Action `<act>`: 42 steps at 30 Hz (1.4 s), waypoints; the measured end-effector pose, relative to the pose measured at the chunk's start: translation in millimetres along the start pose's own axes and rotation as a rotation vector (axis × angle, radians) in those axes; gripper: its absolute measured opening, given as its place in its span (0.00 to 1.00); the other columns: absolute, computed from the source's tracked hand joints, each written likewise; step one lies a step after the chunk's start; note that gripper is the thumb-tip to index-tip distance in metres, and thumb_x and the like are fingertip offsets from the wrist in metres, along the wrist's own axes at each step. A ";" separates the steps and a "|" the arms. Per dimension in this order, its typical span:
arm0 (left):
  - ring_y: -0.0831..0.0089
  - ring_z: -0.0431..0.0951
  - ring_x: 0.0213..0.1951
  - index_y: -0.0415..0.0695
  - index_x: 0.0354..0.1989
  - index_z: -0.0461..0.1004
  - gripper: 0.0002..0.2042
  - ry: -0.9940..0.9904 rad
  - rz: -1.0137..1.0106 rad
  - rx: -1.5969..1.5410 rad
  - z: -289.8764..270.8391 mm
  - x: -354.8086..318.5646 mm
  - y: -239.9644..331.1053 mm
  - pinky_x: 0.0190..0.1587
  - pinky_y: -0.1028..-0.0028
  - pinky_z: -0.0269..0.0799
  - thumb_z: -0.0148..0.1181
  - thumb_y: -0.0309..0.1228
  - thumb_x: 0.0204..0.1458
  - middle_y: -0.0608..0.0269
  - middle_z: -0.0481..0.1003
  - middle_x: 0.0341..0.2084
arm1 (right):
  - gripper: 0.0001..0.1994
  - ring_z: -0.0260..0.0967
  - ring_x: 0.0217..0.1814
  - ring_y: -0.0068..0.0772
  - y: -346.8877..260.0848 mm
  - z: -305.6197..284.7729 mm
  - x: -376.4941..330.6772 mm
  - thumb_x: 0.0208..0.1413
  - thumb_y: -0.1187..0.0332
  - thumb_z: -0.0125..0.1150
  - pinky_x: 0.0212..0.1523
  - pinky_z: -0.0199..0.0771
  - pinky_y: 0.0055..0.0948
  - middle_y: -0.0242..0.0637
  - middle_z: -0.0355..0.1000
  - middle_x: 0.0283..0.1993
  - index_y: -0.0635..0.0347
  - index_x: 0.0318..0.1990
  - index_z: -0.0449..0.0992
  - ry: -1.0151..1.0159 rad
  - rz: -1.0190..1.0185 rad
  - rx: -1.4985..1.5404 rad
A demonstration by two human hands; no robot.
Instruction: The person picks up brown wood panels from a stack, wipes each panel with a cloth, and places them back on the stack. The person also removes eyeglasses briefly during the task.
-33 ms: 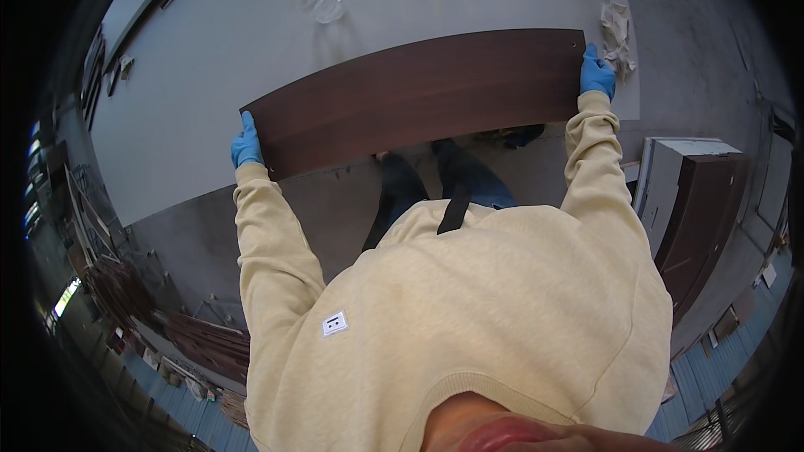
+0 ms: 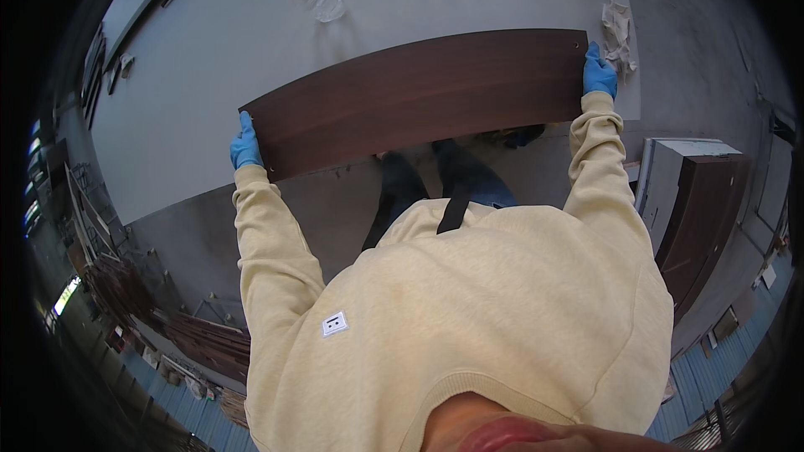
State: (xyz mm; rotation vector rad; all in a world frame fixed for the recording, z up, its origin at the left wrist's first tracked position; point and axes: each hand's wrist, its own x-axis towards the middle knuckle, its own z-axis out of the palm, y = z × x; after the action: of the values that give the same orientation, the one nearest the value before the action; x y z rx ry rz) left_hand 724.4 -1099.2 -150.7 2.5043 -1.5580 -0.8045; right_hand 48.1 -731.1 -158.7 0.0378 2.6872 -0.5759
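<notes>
A long dark-brown wood panel (image 2: 419, 92) stretches between my two blue-gloved hands, held above the front edge of the white table. Its long edges look curved in this wide view, and a small hole shows near its upper right corner. My left hand (image 2: 245, 145) is closed on the left end, thumb laid along the edge and fingers mostly hidden under it. At the opposite end my right hand (image 2: 599, 74) grips the short edge the same way. The panel's underside is out of sight.
On the white table (image 2: 193, 100) a clear plastic bottle (image 2: 322, 3) lies beyond the panel. A crumpled off-white cloth or glove (image 2: 617, 33) rests by the right edge. Brown panels (image 2: 703, 209) stand stacked at right; more brown strips (image 2: 205, 339) lie at lower left.
The panel's right end and my right hand have shifted very slightly to the right. Both hands keep their hold.
</notes>
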 end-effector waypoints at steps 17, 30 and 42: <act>0.62 0.75 0.59 0.33 0.66 0.69 0.51 -0.112 0.175 -1.091 -49.4 -88.1 32.1 0.69 0.63 0.68 0.40 0.76 0.58 0.51 0.75 0.58 | 0.50 0.70 0.68 0.42 -24.5 -54.2 -7.6 0.63 0.22 0.27 0.77 0.59 0.41 0.45 0.75 0.65 0.61 0.66 0.74 -0.155 -0.355 1.249; 0.60 0.76 0.58 0.35 0.64 0.70 0.41 -0.156 0.155 -1.107 -40.8 -52.4 34.9 0.67 0.62 0.69 0.58 0.65 0.60 0.51 0.76 0.56 | 0.50 0.72 0.41 0.31 -4.3 -14.6 9.3 0.62 0.20 0.35 0.47 0.74 0.31 0.35 0.80 0.49 0.61 0.60 0.79 -0.035 -0.313 1.081; 0.58 0.73 0.57 0.48 0.60 0.70 0.33 -0.187 0.033 -1.050 -40.3 -49.9 87.4 0.61 0.52 0.76 0.70 0.56 0.53 0.56 0.73 0.55 | 0.37 0.76 0.48 0.35 3.9 2.6 10.4 0.72 0.36 0.43 0.52 0.75 0.34 0.43 0.80 0.54 0.67 0.61 0.77 0.345 -0.697 0.801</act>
State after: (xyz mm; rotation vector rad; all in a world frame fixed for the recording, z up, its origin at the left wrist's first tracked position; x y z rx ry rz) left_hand 655.4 -1106.2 -67.3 1.6457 -0.8165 -1.3975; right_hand 39.9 -729.1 -166.4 -0.6487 2.5288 -1.9698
